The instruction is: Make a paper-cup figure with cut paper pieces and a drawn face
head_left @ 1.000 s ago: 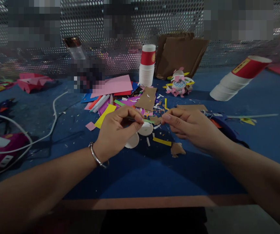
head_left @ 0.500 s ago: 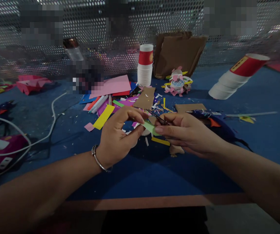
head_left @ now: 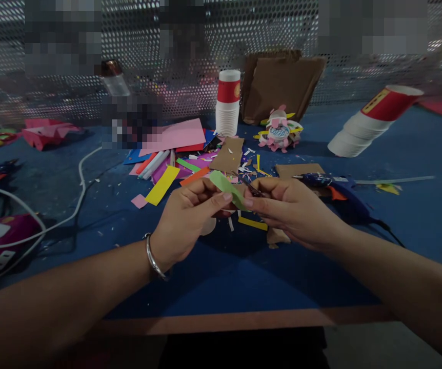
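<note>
Strip (head_left: 223,183), green and slightly bent, is held above the table (head_left: 221,294), between the two hands. The left hand (head_left: 184,220) pinches it between thumb and fingers; the right hand (head_left: 296,205) pinches its right end, with dark scissors (head_left: 252,189) tucked into the same fingers. Those scissors look the likeliest source of trouble: their blades lie so close to the strip that a careless turn of the right wrist might nick the paper or the left fingers. Pulling the hands apart could tear it; squeezing too hard could crease it. If dropped, it might get lost among the scraps (head_left: 258,163) beyond the strip.

Right of the strip, near the right hand, lies a glue gun (head_left: 354,204), its tip pointing toward the strip; I cannot tell whether it is hot, but a stray knuckle could meet it. Left of the strip lies a yellow piece (head_left: 163,185), and farther left a cable (head_left: 83,179). Cups (head_left: 227,102) stand well beyond the strip, out of the way.
</note>
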